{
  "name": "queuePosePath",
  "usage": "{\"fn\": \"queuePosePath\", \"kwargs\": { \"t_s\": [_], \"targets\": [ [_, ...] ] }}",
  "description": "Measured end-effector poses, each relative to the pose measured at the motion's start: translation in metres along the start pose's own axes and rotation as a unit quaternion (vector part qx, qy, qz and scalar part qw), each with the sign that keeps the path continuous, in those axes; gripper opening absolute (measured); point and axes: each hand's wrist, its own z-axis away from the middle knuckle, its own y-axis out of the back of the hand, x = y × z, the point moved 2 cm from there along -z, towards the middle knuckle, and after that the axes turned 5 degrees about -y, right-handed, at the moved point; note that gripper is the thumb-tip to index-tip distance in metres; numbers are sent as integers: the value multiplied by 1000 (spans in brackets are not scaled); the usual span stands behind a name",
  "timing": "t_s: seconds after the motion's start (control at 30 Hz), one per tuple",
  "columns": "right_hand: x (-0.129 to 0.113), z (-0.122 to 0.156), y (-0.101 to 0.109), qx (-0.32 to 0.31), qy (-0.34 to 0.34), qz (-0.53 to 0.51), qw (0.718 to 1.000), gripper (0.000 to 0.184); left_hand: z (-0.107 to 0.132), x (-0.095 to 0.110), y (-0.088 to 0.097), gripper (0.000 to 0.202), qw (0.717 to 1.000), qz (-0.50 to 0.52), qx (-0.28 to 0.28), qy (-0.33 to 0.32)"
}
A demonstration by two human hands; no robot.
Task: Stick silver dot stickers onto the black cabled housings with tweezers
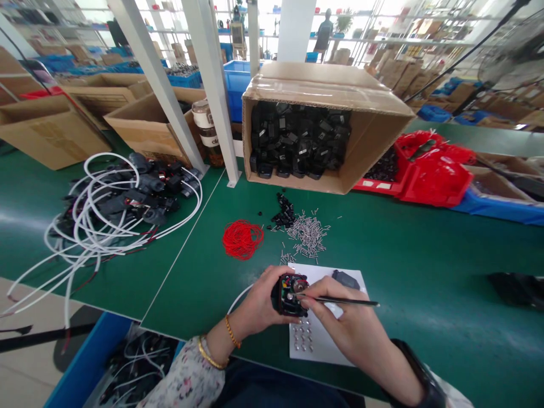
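Note:
My left hand (262, 299) is wrapped round a small black device housing (293, 306), whose open side shows a circuit board and coloured wires. In my right hand (346, 317) is a pair of tweezers (352, 301), pinched between thumb and fingers. The tip reaches into the open housing. Under the hands lies a white sheet (335, 354) with rows of small shiny round parts (302, 335). A dark grey cover piece (345, 279) rests on the sheet behind my right hand. A white cable (240, 297) runs out beside my left hand.
Ahead lie red rings (243, 239), metal pins (309, 235) and small black parts (283, 211). A tipped cardboard box (327, 85) holds black housings. Cabled devices (123, 198) are heaped at left. Red bins (437, 170) stand at right. A metal post (215, 90) rises from the table.

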Motion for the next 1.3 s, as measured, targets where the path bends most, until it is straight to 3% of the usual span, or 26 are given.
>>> {"fn": "queuePosePath", "kwargs": {
  "t_s": [0.47, 0.73, 1.1, 1.3],
  "targets": [
    [-8, 14, -15, 118, 9, 54, 991, 10, -2, -1, 1, 73, 1000, 2, -8, 7],
    [6, 32, -37, 209, 23, 79, 974, 7, -5, -2, -6, 68, 997, 41, 65, 31],
    [18, 38, -48, 278, 147, 123, 941, 25, -12, 5, -12, 67, 991, 50, 99, 76],
    [24, 34, -40, 252, 47, 40, 966, 17, -10, 8, -11, 66, 994, 32, 82, 70]
  ]
}}
